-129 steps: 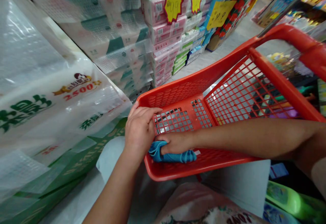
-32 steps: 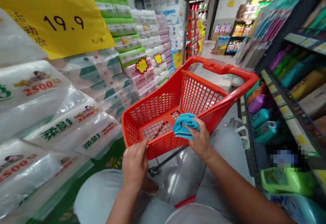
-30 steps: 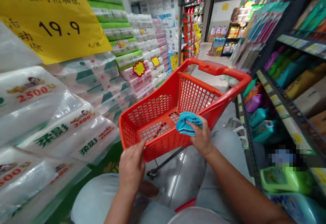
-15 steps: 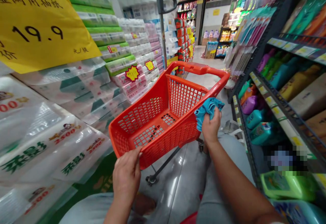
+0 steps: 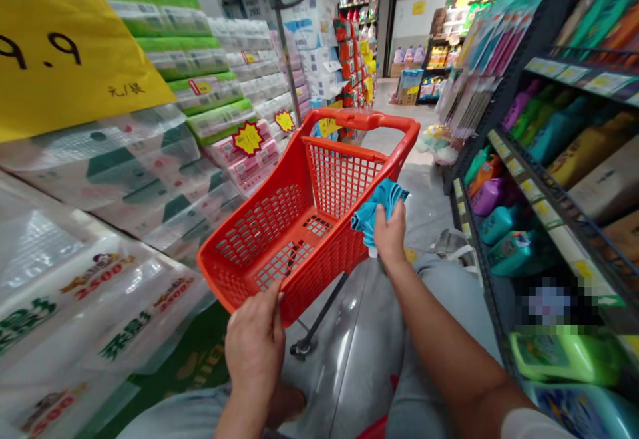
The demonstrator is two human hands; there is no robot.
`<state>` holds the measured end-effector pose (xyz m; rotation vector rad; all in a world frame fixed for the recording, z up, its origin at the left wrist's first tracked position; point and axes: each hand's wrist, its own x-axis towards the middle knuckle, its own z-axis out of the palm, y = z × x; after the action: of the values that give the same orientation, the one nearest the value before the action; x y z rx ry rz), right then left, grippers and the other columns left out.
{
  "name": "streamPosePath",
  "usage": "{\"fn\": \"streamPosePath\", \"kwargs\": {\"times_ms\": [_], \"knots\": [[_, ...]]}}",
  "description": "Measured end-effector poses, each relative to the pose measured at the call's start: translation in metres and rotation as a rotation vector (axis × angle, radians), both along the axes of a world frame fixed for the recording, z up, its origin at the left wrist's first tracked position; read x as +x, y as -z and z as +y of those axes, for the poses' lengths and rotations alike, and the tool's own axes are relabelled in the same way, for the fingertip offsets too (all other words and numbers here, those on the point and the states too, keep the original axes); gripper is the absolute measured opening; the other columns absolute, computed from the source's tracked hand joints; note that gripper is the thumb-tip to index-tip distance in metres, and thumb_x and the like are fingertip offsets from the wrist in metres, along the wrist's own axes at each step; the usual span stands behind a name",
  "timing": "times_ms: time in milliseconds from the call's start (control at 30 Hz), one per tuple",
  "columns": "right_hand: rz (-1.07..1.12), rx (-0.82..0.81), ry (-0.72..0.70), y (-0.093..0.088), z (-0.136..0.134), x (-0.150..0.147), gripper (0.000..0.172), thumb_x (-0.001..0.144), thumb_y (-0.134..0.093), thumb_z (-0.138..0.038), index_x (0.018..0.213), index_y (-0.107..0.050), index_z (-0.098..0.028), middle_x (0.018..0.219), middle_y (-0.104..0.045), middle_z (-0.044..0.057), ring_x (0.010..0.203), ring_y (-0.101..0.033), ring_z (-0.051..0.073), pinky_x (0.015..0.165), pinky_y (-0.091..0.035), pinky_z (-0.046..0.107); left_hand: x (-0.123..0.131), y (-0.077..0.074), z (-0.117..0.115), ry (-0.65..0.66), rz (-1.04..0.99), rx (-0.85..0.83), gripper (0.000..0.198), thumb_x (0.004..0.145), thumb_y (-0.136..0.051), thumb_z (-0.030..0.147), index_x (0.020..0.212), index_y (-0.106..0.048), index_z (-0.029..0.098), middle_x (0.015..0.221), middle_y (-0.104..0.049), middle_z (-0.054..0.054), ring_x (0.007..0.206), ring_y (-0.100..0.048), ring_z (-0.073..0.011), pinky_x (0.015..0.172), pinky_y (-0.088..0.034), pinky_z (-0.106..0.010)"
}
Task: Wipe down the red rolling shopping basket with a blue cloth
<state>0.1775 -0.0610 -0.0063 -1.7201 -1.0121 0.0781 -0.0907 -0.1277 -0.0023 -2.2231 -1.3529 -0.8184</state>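
White plastic-wrapped packs [image 5: 110,319] fill the left side, below a yellow price sign [image 5: 74,53]. Next comes the left hand [image 5: 254,346], its grip clamped on the near corner of the red cart [image 5: 319,273]. The basket seems stiff plastic, probably smooth and apt to roll on its wheels; the thick rim offers the surest hold. To the right, the blue cloth [image 5: 372,209] lies bunched at the cart's right-hand rim, clasped in the right hand's [image 5: 392,229] grip; whether it presses on the plastic is hard to tell. It looks light, soft and limp, best held gathered in the fingers. Farther right, a dark shelf [image 5: 536,206] carries coloured bottles [image 5: 486,196].
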Motion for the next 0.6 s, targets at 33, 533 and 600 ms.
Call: {"fn": "streamPosePath", "kwargs": {"times_ms": [33, 533, 600], "knots": [[-0.001, 0.000, 0.003, -0.004, 0.003, -0.003, 0.056, 0.097, -0.028, -0.026, 0.147, -0.036, -0.004, 0.140, -0.046, 0.027, 0.136, -0.045, 0.031, 0.112, -0.039, 0.048, 0.001, 0.000, 0.001, 0.000, 0.006, 0.008, 0.031, 0.102, -0.040, 0.025, 0.117, -0.066, 0.016, 0.088, -0.074, -0.006, 0.078, -0.068, -0.0202, 0.074, -0.049, -0.032], [0.035, -0.221, -0.184, 0.016, 0.015, -0.075, 0.052, 0.099, -0.033, -0.025, 0.147, -0.034, -0.005, 0.138, -0.052, 0.026, 0.131, -0.053, 0.026, 0.109, -0.044, 0.040, 0.009, -0.001, 0.022, -0.110, 0.032, -0.059, 0.034, 0.102, -0.043, 0.034, 0.117, -0.070, 0.020, 0.091, -0.079, -0.008, 0.072, -0.072, -0.0206, 0.065, -0.050, -0.029], [0.030, -0.117, -0.304, 0.036, 0.003, -0.100, 0.057, 0.095, -0.040, -0.024, 0.149, -0.031, -0.007, 0.143, -0.050, 0.024, 0.137, -0.049, 0.025, 0.111, -0.043, 0.038, 0.009, 0.000, 0.026, -0.112, 0.043, -0.068, 0.035, 0.103, -0.042, 0.034, 0.118, -0.070, 0.019, 0.093, -0.079, -0.008, 0.074, -0.073, -0.0205, 0.066, -0.051, -0.028]]}}
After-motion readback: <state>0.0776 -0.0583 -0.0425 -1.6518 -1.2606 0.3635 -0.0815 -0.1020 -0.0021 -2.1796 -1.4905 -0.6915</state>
